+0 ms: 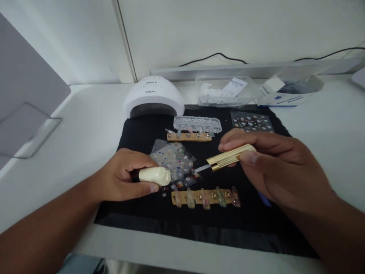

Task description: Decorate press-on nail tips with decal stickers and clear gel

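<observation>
My left hand [122, 179] grips a cream-coloured polish bottle [155, 176], held on its side over the black mat [137, 129]. In my right hand [270, 160] is the ribbed gold cap [230, 156], its thin brush [201, 169] pointing left toward the bottle's mouth. Just below the brush lies a wooden strip [205, 197] carrying several decorated nail tips. A sheet of small stickers [175, 158] rests under the bottle and brush.
A white nail lamp [153, 95] stands at the mat's far edge. Behind the hands lie a second wooden strip [189, 136], a clear compartment box [197, 123] and another sticker sheet [252, 121]. Further back: a clear tub [225, 91], a glove box [288, 93].
</observation>
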A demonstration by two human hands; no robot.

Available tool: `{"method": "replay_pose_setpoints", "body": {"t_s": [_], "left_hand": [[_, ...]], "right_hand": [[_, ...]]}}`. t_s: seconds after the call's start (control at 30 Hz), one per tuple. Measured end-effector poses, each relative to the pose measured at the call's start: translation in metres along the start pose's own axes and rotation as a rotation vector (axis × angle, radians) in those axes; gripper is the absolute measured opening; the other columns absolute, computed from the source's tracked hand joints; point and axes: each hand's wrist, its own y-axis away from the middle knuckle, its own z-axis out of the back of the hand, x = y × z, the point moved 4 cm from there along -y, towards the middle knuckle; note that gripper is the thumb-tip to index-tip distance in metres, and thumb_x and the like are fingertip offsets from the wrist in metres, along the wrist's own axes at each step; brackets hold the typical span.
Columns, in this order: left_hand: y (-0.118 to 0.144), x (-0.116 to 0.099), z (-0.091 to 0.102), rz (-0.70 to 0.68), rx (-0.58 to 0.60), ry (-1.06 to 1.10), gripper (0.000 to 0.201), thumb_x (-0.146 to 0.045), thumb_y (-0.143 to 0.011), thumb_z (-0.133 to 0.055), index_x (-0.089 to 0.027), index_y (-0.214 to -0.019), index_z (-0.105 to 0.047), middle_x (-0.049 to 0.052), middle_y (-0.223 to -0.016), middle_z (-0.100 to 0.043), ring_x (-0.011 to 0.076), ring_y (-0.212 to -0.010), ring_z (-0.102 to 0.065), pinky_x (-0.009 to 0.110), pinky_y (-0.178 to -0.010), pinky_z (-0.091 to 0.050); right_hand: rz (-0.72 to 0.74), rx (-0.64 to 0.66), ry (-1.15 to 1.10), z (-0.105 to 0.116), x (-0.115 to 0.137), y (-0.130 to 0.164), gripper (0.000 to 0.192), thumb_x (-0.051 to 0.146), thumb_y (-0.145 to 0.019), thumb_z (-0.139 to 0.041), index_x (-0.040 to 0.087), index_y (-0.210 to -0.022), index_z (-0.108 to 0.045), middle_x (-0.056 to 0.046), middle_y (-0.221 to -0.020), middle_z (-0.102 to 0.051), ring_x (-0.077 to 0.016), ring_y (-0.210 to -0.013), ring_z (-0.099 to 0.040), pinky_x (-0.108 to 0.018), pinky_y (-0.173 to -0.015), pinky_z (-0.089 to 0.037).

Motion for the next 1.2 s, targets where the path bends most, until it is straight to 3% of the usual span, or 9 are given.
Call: {"method": "replay_pose_setpoints", "body": {"t_s": [0.27, 0.43, 0.67, 0.9, 1.07, 1.2], "left_hand": [[0.0, 0.0, -0.002, -0.025, -0.01, 0.026, 0.007, -0.017, -0.084, -0.073, -0.01, -0.085, -0.069, -0.003, -0.065, -0.059, 0.0053, -0.054, -0.05, 0.014, -0.052, -0.037], [-0.002, -0.001, -0.005, -0.042, -0.005, 0.011, 0.008, -0.016, -0.084, -0.073, -0.01, -0.084, -0.069, -0.002, -0.066, -0.061, 0.0055, -0.054, -0.05, 0.015, -0.052, -0.037], [-0.004, -0.004, -0.01, -0.033, 0.021, -0.005, 0.01, -0.018, -0.084, -0.073, -0.008, -0.085, -0.07, -0.002, -0.065, -0.059, 0.0052, -0.053, -0.049, 0.015, -0.05, -0.036], [-0.002, -0.005, -0.005, -0.049, -0.02, -0.063, 0.007, -0.019, -0.085, -0.071, -0.013, -0.086, -0.068, -0.003, -0.065, -0.062, 0.0064, -0.053, -0.051, 0.015, -0.05, -0.037], [-0.002, -0.009, 0.0, -0.075, 0.01, -0.133, 0.006, -0.017, -0.085, -0.07, -0.014, -0.09, -0.067, -0.002, -0.066, -0.064, 0.007, -0.052, -0.052, 0.015, -0.049, -0.04], [0.0, -0.007, 0.002, -0.05, -0.009, -0.133, 0.006, -0.018, -0.085, -0.07, -0.015, -0.09, -0.068, -0.002, -0.067, -0.065, 0.007, -0.052, -0.053, 0.015, -0.05, -0.04]], "right_hand": [[0.027, 0.017, 0.046, -0.007, 0.002, 0.001, 0.009, 0.029, -0.084, -0.075, 0.032, -0.089, -0.082, -0.001, -0.08, -0.069, -0.0145, -0.074, -0.063, -0.028, -0.065, -0.05], [0.128, 0.032, 0.228, -0.011, 0.006, 0.005, 0.011, 0.025, -0.083, -0.075, 0.032, -0.09, -0.08, -0.001, -0.082, -0.071, -0.0171, -0.077, -0.065, -0.031, -0.068, -0.052], [0.35, 0.225, 0.454, -0.029, 0.018, 0.008, 0.02, 0.02, -0.082, -0.076, 0.03, -0.1, -0.079, 0.0, -0.073, -0.073, -0.0185, -0.081, -0.066, -0.033, -0.073, -0.054], [0.09, 0.065, 0.26, -0.016, 0.013, 0.004, 0.01, 0.022, -0.079, -0.075, 0.029, -0.085, -0.08, 0.0, -0.081, -0.069, -0.0155, -0.073, -0.064, -0.031, -0.068, -0.052], [0.0, -0.019, 0.113, -0.009, 0.012, 0.003, 0.011, 0.018, -0.079, -0.073, 0.026, -0.081, -0.08, -0.001, -0.074, -0.067, -0.0135, -0.065, -0.059, -0.028, -0.057, -0.045], [-0.008, -0.015, 0.078, -0.002, 0.006, 0.0, 0.012, 0.018, -0.077, -0.072, 0.026, -0.079, -0.08, -0.001, -0.073, -0.067, -0.0137, -0.067, -0.06, -0.028, -0.061, -0.045]]}}
